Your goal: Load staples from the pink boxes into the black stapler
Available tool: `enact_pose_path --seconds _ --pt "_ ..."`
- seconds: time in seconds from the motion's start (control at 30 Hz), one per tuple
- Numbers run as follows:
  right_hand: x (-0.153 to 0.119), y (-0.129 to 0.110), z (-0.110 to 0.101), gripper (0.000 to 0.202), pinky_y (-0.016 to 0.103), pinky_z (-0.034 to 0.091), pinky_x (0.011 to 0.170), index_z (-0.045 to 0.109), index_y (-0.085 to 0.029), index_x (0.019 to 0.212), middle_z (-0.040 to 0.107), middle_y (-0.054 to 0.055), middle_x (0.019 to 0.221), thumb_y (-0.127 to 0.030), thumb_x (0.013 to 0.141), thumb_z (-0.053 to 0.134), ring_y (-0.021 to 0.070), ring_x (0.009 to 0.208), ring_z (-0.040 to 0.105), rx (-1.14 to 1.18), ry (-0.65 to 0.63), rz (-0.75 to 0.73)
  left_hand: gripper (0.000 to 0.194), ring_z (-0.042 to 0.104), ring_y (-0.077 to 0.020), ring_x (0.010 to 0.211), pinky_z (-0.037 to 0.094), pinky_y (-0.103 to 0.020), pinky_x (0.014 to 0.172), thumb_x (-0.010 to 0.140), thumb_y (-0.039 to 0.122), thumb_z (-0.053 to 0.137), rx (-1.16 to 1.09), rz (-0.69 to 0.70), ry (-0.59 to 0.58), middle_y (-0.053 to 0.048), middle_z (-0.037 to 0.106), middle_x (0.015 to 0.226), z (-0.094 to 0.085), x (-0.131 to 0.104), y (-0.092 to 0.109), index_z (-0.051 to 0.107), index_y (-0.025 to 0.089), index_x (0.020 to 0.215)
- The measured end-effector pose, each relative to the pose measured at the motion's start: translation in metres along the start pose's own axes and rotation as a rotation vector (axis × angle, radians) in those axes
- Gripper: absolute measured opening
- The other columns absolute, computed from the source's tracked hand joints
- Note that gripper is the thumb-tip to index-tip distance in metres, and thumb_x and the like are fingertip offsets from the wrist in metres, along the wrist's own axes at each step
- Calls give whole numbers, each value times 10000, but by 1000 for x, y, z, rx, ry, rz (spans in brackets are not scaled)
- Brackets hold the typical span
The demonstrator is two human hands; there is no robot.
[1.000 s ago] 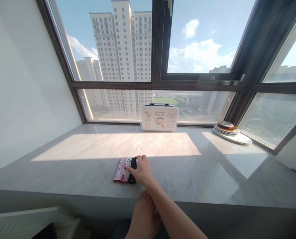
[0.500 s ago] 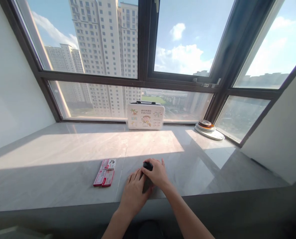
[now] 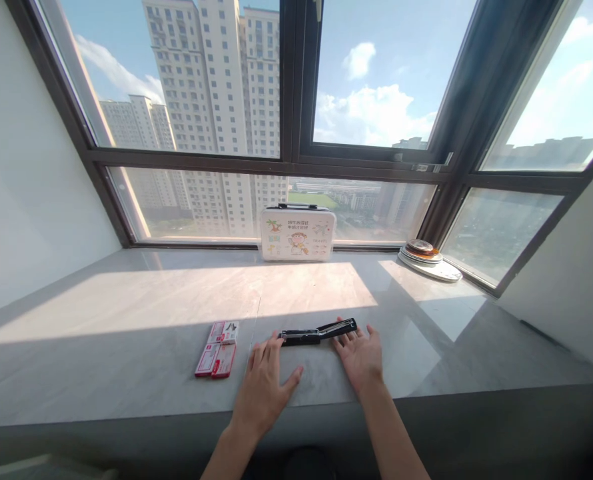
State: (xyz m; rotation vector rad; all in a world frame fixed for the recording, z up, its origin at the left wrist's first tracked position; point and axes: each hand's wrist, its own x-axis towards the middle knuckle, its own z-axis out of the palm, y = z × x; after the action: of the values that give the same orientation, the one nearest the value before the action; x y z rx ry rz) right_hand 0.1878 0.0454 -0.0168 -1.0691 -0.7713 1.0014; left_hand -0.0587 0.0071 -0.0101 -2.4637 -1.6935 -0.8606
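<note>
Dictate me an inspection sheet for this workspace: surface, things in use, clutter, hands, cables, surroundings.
Surface: marbled sill, partly sunlit.
Things in use: black stapler, unfolded; red-and-white boxes grouped to its left.
Clutter: white printed case by the window; stacked dishes in the right corner.
Hands: left hand at the stapler's left end; right hand open, palm up, by its right end.
Cables: nothing seen.
Surroundings: dark window frame, white wall, tower blocks outside.

From here the stapler (image 3: 301, 339) is black and silvery, the boxes (image 3: 221, 360) red and white. Faint grey veining clouds the pale sill (image 3: 126, 287). The white case (image 3: 281, 248) wears a coloured cartoon (image 3: 297, 245); white plates (image 3: 444, 272), dark brown window frame (image 3: 289, 87), white wall (image 3: 26, 187) beyond.
</note>
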Motion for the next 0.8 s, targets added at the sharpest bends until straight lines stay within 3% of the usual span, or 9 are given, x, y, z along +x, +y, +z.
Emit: enact_pose_path --seconds 0.13,0.23,0.37,0.47,0.6,0.7,0.8 --pt "-24 3 -30 528 448 558 964 445 -256 1302 621 123 1307 -585 925 278 254 1234 609 7 161 -20 465 307 -326 1441 169 -562 1216 971 371 482 117 -207 271 -124 361 1568 -18 -12 -12 472 184 1396" --pt "-46 2 -34 448 403 598 845 520 -245 1209 688 85 1091 -550 882 485 255 1040 687 -60 193 -16 412 329 -366 1409 183 -628 1180 963 324 487 202 -325 355 -136 359 1559 -24 -32 -30 541 196 1351" --pt "-67 -4 -13 348 301 490 544 633 -243 1076 685 9 759 -516 883 537 191 602 627 -546 -71 -15 328 493 -320 1239 382 -551 1075 956 321 518 123 -265 229 -69 540 1393 -23 -52 -40 629 312 1265" --pt "-69 -8 15 325 277 402 551 695 -246 914 645 -15 584 -480 935 469 175 550 589 -857 -267 -86 291 566 -259 1122 478 -426 977 944 304 552 -88 -111 25 -20 647 1224 -22 -43 -27 649 347 1214" --pt "-56 -6 41 387 249 349 539 666 -207 719 644 0 561 -470 937 484 159 555 582 -914 -447 -58 290 599 -233 1078 498 -360 944 897 276 606 -340 15 -146 -10 690 1133 -21 -10 2 655 314 1180" --pt "-40 -5 37 343 230 345 526 659 -180 726 670 14 626 -445 907 539 150 578 582 -904 -456 -26 330 606 -228 1072 494 -347 944 856 269 647 -422 45 -165 -15 690 1134 -18 11 8 652 301 1185" --pt "-26 -7 16 385 228 339 497 663 -161 779 631 6 567 -461 938 483 143 514 548 -921 -447 14 334 617 -226 1044 493 -339 928 828 285 684 -470 56 -180 -23 693 1108 -14 21 -2 665 278 1162"
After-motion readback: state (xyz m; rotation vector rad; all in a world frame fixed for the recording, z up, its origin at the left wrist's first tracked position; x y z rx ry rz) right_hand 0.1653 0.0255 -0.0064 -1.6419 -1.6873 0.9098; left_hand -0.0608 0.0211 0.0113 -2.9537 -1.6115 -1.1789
